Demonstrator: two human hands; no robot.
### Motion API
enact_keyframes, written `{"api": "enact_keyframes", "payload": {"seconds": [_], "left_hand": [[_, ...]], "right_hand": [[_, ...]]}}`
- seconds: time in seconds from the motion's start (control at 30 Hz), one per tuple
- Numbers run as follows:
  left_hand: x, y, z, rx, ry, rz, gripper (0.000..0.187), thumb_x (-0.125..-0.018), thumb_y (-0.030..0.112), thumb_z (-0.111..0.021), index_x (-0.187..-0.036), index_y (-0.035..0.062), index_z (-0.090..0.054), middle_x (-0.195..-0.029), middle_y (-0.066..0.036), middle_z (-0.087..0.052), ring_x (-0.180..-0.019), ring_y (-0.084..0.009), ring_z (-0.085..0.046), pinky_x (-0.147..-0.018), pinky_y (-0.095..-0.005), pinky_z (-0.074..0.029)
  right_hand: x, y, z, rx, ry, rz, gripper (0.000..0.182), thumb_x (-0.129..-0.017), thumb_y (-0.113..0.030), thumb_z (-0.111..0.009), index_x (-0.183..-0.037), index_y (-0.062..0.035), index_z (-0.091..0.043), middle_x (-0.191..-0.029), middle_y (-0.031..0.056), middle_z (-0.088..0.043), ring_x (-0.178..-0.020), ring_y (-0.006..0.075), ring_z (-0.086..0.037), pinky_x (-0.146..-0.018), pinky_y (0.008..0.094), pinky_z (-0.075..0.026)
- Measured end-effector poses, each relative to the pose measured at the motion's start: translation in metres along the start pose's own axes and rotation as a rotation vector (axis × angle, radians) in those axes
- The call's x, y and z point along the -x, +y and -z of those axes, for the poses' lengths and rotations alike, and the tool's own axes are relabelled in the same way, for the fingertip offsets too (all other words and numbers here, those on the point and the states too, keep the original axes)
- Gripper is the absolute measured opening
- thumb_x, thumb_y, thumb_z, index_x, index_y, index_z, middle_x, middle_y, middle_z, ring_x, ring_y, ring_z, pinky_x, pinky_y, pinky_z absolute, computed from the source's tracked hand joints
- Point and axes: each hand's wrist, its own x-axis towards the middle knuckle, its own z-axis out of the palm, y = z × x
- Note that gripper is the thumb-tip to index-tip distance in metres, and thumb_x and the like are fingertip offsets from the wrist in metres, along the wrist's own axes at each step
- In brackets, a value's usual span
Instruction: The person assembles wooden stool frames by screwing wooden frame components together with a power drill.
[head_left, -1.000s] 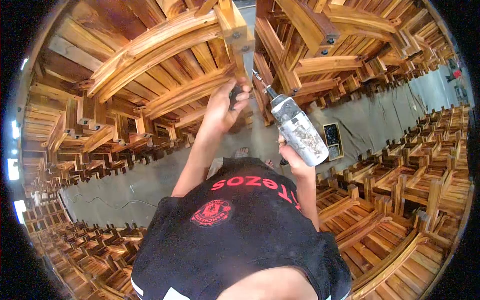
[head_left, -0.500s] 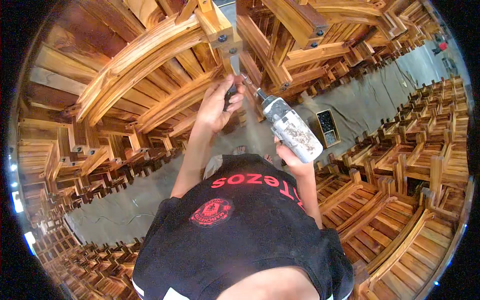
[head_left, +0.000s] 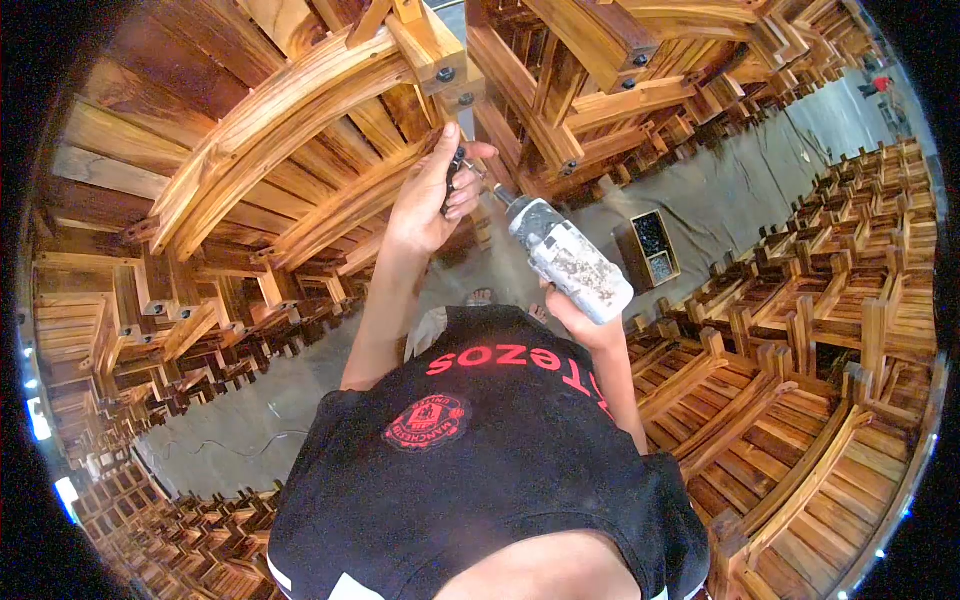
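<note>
A worn white-and-black power driver (head_left: pixel 575 262) is in my right hand (head_left: pixel 580 318), its bit pointing up and left toward my other hand. My left hand (head_left: pixel 436 195) has its fingers wrapped round a small black object (head_left: pixel 455 165), close to the driver's tip. Just above the left hand is the wooden leg end (head_left: pixel 440 65) of a slatted furniture piece, with dark round fittings in it. The curved wooden rail (head_left: pixel 290 100) of that piece lies to the left.
A wooden box (head_left: pixel 655 250) of small dark and grey parts rests on the grey floor (head_left: pixel 710 200) at right. Rows of wooden furniture (head_left: pixel 780 400) stand on both sides. A person in red (head_left: pixel 880 85) is far off at upper right. A cable (head_left: pixel 235 445) lies on the floor.
The driver has moved slightly left and up, its tip nearer my left hand. My left hand has shifted slightly up, and the black object is now more upright.
</note>
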Motion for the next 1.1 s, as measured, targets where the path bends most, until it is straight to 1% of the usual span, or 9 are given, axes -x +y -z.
{"api": "enact_keyframes", "payload": {"seconds": [0.37,0.43,0.47,0.5,0.53,0.6,0.63,0.73,1.1], "left_hand": [[0.001,0.000,0.002,-0.093,-0.066,0.002,0.043,-0.093,0.040,-0.050,-0.101,-0.0019,-0.060,-0.055,0.008,-0.031,-0.045,-0.0031,-0.029,-0.039,-0.0174,-0.022],[-0.001,0.001,0.006,-0.124,-0.090,0.030,0.041,-0.092,0.038,-0.051,-0.100,-0.0019,-0.059,-0.054,0.009,-0.030,-0.045,-0.0029,-0.029,-0.039,-0.0177,-0.023],[-0.002,-0.003,0.007,-0.138,0.019,0.029,0.041,-0.092,0.038,-0.052,-0.098,-0.0015,-0.059,-0.053,0.009,-0.030,-0.044,-0.0029,-0.028,-0.039,-0.0179,-0.022],[-0.003,-0.003,0.008,-0.063,0.030,0.079,0.040,-0.092,0.039,-0.052,-0.097,-0.0010,-0.059,-0.053,0.009,-0.031,-0.043,-0.0030,-0.028,-0.038,-0.0181,-0.022],[-0.006,-0.007,0.014,-0.093,-0.007,0.064,0.040,-0.092,0.039,-0.051,-0.098,0.0003,-0.059,-0.053,0.009,-0.030,-0.043,-0.0030,-0.027,-0.038,-0.0179,-0.022],[-0.012,-0.008,0.021,-0.011,-0.059,0.111,0.037,-0.093,0.040,-0.048,-0.093,0.0036,-0.058,-0.053,0.008,-0.028,-0.042,-0.0026,-0.026,-0.036,-0.0176,-0.022],[-0.010,-0.005,0.019,-0.030,-0.057,0.129,0.037,-0.094,0.040,-0.047,-0.093,0.0041,-0.057,-0.054,0.008,-0.029,-0.042,-0.0026,-0.027,-0.036,-0.0175,-0.023],[-0.010,-0.005,0.018,-0.023,-0.094,0.149,0.035,-0.094,0.039,-0.046,-0.094,0.0053,-0.056,-0.055,0.007,-0.031,-0.044,-0.0026,-0.029,-0.036,-0.0171,-0.024],[-0.014,-0.007,0.010,0.073,-0.192,0.184,0.034,-0.093,0.037,-0.048,-0.093,0.0043,-0.057,-0.055,0.007,-0.034,-0.043,-0.0032,-0.032,-0.035,-0.0166,-0.026]], "right_hand": [[-0.010,-0.017,0.001,0.075,0.014,0.109,0.023,-0.068,-0.014,-0.064,-0.090,-0.0064,-0.068,-0.089,0.0060,-0.069,-0.084,0.0229,-0.066,-0.080,0.0332,-0.048],[-0.016,-0.024,0.003,0.109,-0.040,0.189,0.039,-0.074,-0.029,-0.061,-0.105,-0.0067,-0.065,-0.107,0.0075,-0.066,-0.098,0.0257,-0.062,-0.085,0.0350,-0.046],[-0.006,-0.018,-0.002,-0.019,-0.033,0.006,0.038,-0.074,-0.029,-0.061,-0.106,-0.0087,-0.066,-0.106,0.0072,-0.066,-0.097,0.0263,-0.063,-0.086,0.0370,-0.046],[0.002,-0.009,-0.004,0.220,-0.045,0.108,0.040,-0.072,-0.028,-0.062,-0.108,-0.0109,-0.066,-0.109,0.0069,-0.065,-0.101,0.0241,-0.061,-0.089,0.0385,-0.043],[0.018,0.010,-0.018,-0.021,0.028,-0.059,0.040,-0.072,-0.026,-0.063,-0.110,-0.0126,-0.064,-0.112,0.0061,-0.063,-0.106,0.0211,-0.058,-0.091,0.0375,-0.039],[0.026,0.021,-0.025,-0.191,0.144,-0.141,0.043,-0.070,-0.018,-0.072,-0.109,-0.0065,-0.061,-0.110,0.0054,-0.063,-0.105,0.0158,-0.056,-0.095,0.0318,-0.036],[0.015,0.000,-0.021,-0.487,0.199,-0.249,0.047,-0.066,-0.012,-0.077,-0.109,-0.0025,-0.060,-0.108,0.0071,-0.063,-0.104,0.0129,-0.055,-0.096,0.0311,-0.036],[0.007,-0.007,-0.007,-0.324,0.023,-0.269,0.046,-0.065,-0.008,-0.074,-0.107,0.0033,-0.059,-0.103,0.0084,-0.065,-0.093,0.0120,-0.058,-0.086,0.0281,-0.043],[0.000,-0.016,-0.005,-0.359,0.089,-0.163,0.048,-0.065,-0.005,-0.068,-0.111,0.0058,-0.058,-0.094,0.0084,-0.067,-0.079,0.0080,-0.057,-0.076,0.0245,-0.046]]}}
